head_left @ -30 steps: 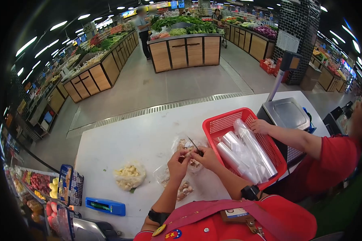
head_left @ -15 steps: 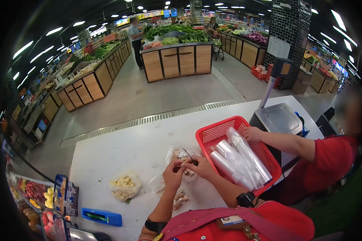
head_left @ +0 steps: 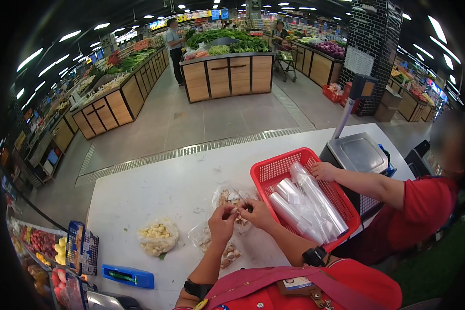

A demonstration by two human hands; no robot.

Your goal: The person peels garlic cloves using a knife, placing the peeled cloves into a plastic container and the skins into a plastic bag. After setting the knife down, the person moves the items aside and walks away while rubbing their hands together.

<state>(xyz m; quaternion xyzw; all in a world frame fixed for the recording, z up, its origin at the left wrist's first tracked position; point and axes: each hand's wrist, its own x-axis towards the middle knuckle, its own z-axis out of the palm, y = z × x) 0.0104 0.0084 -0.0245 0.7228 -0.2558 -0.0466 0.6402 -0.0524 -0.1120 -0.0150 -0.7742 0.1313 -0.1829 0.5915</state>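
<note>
My left hand (head_left: 222, 223) is closed in a pinch on a small pale piece, probably a garlic clove, with most of it hidden by the fingers. Close beside it, fingertips nearly touching, my right hand (head_left: 258, 214) grips a small knife (head_left: 237, 194), its thin blade pointing up and away. Under and behind the hands lies an open clear bag (head_left: 223, 196) of brownish-white pieces that look like unpeeled garlic. Another clear bag (head_left: 201, 235) with similar loose pieces (head_left: 230, 254) lies nearer me, partly behind my left forearm. To the left sits a bag of pale peeled cloves (head_left: 158, 235).
A red basket (head_left: 261, 170) of clear plastic bag rolls (head_left: 320, 199) stands right of my hands. A co-worker's hand (head_left: 323, 171) rests at its far rim, beside a scale (head_left: 357, 152). A blue case (head_left: 128, 276) lies at the white table's (head_left: 134, 194) left front.
My hands stay together over the bag, with the fingers and knife shifting slightly. The co-worker's hand remains at the basket. In the background, a person with a cart has moved a little.
</note>
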